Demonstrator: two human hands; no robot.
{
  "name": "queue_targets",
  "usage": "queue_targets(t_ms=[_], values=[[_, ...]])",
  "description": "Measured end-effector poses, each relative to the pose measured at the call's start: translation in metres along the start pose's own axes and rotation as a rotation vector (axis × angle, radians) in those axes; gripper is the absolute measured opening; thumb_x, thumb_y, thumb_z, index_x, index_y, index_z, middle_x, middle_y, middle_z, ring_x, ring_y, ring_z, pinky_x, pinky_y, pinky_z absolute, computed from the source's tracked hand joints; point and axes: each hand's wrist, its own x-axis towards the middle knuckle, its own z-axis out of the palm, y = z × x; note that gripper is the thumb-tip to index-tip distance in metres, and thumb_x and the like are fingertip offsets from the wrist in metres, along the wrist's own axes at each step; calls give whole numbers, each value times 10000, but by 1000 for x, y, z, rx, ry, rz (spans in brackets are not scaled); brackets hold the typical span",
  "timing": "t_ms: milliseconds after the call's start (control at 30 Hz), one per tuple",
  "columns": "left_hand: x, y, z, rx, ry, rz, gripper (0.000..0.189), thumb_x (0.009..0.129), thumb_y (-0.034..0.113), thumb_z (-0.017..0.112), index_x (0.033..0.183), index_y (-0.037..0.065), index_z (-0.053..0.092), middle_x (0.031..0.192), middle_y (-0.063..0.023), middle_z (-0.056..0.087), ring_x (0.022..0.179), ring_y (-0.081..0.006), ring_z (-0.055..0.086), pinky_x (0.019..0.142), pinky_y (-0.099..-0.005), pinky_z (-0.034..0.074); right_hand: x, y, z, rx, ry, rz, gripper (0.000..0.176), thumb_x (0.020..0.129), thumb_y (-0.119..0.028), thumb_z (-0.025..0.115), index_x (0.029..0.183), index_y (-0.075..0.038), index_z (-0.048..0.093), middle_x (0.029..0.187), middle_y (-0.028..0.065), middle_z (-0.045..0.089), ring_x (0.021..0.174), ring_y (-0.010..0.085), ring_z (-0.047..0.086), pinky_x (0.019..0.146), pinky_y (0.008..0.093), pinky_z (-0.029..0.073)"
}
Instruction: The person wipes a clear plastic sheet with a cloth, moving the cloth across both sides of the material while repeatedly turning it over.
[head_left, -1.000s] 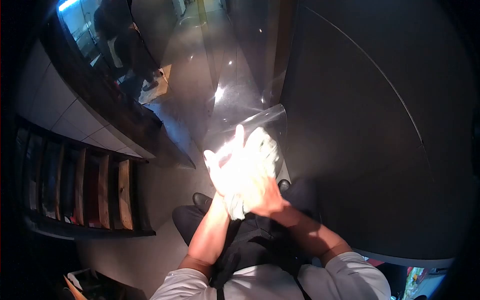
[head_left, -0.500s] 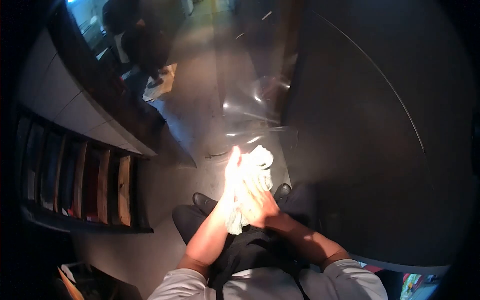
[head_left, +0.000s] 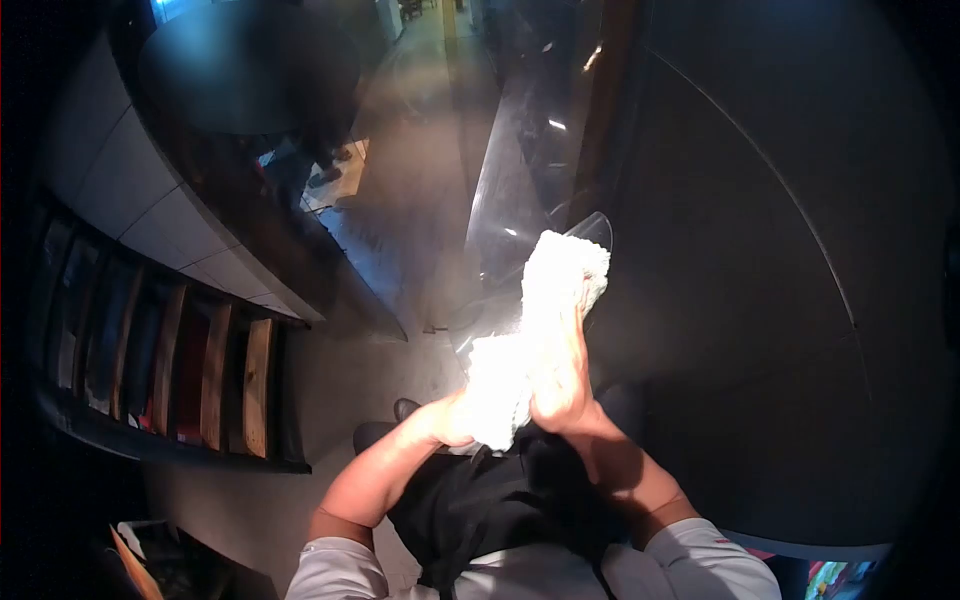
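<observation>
A white knitted-looking cloth point(head_left: 565, 262) is bunched between my hands, brightly lit and partly washed out. My right hand point(head_left: 562, 375) presses on the cloth, fingers stretched up along it. My left hand point(head_left: 458, 415) grips the lower part of the cloth, its fingers mostly lost in the cloth and glare. A clear, glassy thing with a rounded edge point(head_left: 603, 228) shows behind the cloth; its full shape cannot be made out.
To my right is a large dark panel or tabletop point(head_left: 740, 300). A rack with wooden slats point(head_left: 260, 390) stands at left, below a tiled ledge point(head_left: 160, 210). Farther off at upper left, a dark figure is partly hidden by a bluish blur. Below lies grey floor point(head_left: 350, 370).
My hands have come apart somewhat and the cloth is spread longer. My right hand has moved up and right, my left hand lower. The clear thing's rounded edge now shows at the cloth's top.
</observation>
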Motion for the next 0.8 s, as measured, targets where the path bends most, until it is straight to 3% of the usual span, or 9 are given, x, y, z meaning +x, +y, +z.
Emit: queue_targets(t_ms=[67, 100, 200, 300, 333, 467, 500, 633, 800], values=[[19, 7, 34, -450, 306, 108, 586, 1042, 391, 538, 1514, 56, 443, 1455, -125, 540, 1279, -235, 563, 1064, -381, 462, -22, -9, 17, -23, 15, -87, 710, 979, -227, 507, 1557, 124, 292, 1658, 342, 172, 1544, 547, 100, 1245, 620, 51], [50, 5, 68, -976, 450, 322, 704, 1030, 495, 512, 1580, 89, 346, 1548, -139, 452, 1352, -252, 517, 1110, -397, 424, -34, -19, 28, -22, -17, -37, 703, 988, -260, 521, 1543, 124, 324, 1622, 367, 221, 1526, 560, 138, 1234, 633, 90], [75, 57, 51, -817, 323, 222, 1076, 910, 818, 449, 1672, 239, -43, 1729, -183, 66, 1558, -337, 239, 1254, -444, 245, -69, -36, 42, -87, -165, 20, 684, 998, -333, 550, 1484, 129, 418, 1509, 404, 380, 1448, 570, 309, 1191, 659, 208], [71, 45, 41, -950, 231, 173, 1093, 865, 891, 364, 1668, 279, -55, 1726, -192, 72, 1558, -337, 236, 1255, -493, 223, -90, 7, 26, -332, -262, -119, 682, 970, -397, 583, 1392, 133, 506, 1372, 376, 528, 1269, 531, 521, 1109, 660, 340], [70, 35, 47, -931, 319, 153, 1032, 892, 885, 325, 1676, 290, 14, 1726, -154, 140, 1502, -348, 346, 1156, -468, 375, -80, 21, 19, -362, -304, 17, 691, 960, -371, 581, 1414, 138, 469, 1430, 392, 465, 1338, 543, 447, 1152, 640, 291], [73, 25, 68, -1685, 204, 363, 972, 947, 844, 247, 1679, 228, 77, 1692, -112, 268, 1481, -205, 384, 1186, -406, 361, -36, 38, 3, -304, -370, 233, 694, 954, -347, 594, 1461, 102, 442, 1510, 367, 407, 1424, 534, 370, 1197, 610, 250], [78, 35, 61, -1006, 533, 99, 950, 961, 822, 268, 1674, 210, 128, 1679, -145, 278, 1492, -325, 364, 1203, -519, 332, -31, 25, 7, -219, -397, 213, 691, 955, -348, 599, 1469, 88, 445, 1517, 353, 409, 1429, 527, 369, 1197, 608, 253], [85, 39, 30, -1166, 372, 64, 908, 949, 825, 304, 1658, 270, 183, 1674, -271, 180, 1458, -605, 256, 1105, -788, 274, -48, -31, 45, -158, -307, -19, 683, 960, -353, 620, 1501, 32, 457, 1546, 296, 418, 1451, 498, 365, 1200, 596, 264], [49, 46, 30, -1129, 473, -86, 936, 949, 823, 327, 1597, 149, 311, 1608, -291, 319, 1436, -484, 392, 1058, -686, 430, -72, -45, 59, -207, -229, 16, 689, 981, -388, 603, 1509, 27, 449, 1585, 276, 368, 1479, 478, 326, 1216, 609, 208]])
